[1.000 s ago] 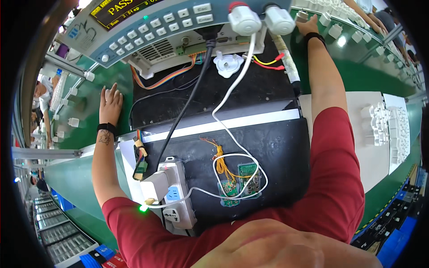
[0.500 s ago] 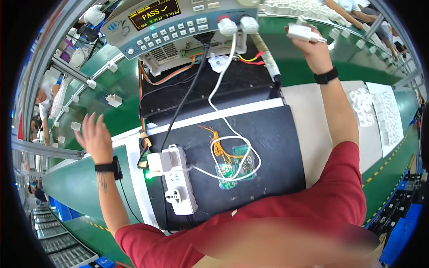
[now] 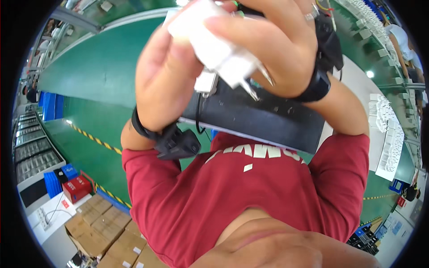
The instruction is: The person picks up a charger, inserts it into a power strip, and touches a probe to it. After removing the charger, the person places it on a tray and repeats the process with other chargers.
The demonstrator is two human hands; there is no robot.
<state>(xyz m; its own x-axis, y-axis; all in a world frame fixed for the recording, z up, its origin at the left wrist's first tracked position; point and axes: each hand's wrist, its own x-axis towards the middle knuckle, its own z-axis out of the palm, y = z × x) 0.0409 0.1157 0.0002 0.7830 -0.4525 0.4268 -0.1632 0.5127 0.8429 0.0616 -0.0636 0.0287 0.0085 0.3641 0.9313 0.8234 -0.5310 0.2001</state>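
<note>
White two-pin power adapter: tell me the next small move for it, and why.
Probably turn the white two-pin power adapter slightly, so its metal pins point away from the right hand: that hand and the left hand both hold it, and its pins jut out beside the right palm.

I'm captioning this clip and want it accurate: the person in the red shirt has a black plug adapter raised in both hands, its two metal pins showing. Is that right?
Not quite: the plug adapter is white, not black, as the head view shows. The rest stands: red shirt, left hand and right hand both on it, two metal pins showing.
</note>
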